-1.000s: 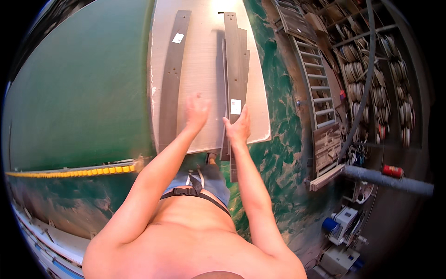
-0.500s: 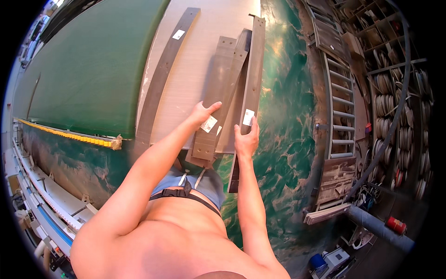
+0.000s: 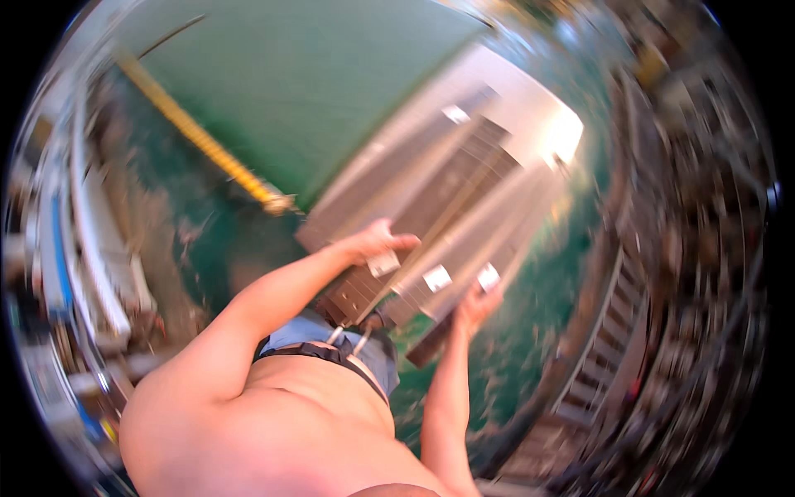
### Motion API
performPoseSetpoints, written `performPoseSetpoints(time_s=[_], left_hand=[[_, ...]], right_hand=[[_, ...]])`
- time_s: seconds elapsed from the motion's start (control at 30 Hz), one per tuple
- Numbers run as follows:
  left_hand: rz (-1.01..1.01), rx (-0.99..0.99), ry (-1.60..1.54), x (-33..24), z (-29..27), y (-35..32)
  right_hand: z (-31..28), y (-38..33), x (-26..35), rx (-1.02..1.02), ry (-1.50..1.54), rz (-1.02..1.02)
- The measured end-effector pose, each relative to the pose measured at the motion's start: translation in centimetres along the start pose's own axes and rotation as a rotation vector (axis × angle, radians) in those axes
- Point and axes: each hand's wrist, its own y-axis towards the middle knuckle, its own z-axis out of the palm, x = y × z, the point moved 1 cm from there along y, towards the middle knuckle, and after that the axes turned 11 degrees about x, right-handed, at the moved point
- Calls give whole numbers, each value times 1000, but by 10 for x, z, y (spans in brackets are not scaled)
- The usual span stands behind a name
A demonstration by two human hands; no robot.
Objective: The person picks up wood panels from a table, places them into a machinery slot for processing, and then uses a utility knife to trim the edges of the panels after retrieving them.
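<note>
Several long, dark grey-brown boards with small white labels lie on a pale tabletop, smeared by motion. My left hand [image 3: 383, 242] is at the left edge of a board stack [image 3: 439, 203], its thumb stretched over the top; its other fingers are mostly hidden. A white label [image 3: 383, 264] shows just below that thumb. My right hand [image 3: 478, 306] grips the near part of the rightmost board [image 3: 517, 240], close to its label. This board's near end sticks out past the table. Between the stack and this board lies another labelled board [image 3: 464, 265].
One more labelled board [image 3: 414, 149] lies left of the stack on the pale table [image 3: 348, 186]. A large green surface [image 3: 290, 91] with a yellow strip [image 3: 199, 132] adjoins at left. A roller rack [image 3: 602, 335] and cluttered shelving [image 3: 704, 207] stand right, over a scuffed green floor.
The view has turned, so table and boards now slant up to the right. The right-hand board has shifted away from the stack, and a labelled board shows between them.
</note>
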Motion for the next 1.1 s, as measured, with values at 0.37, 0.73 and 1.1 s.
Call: performPoseSetpoints(time_s=[0.37,0.73,1.1], left_hand=[[743,-171,-152,23,-59,-152],[840,-1469,-70,229,-23,-377],[590,-2346,-738,427,160,-626]], right_hand=[[82,-130,242,1034,629,-138],[128,-391,274,2024,772,-119],[54,-707,259,2871,78,-769]])
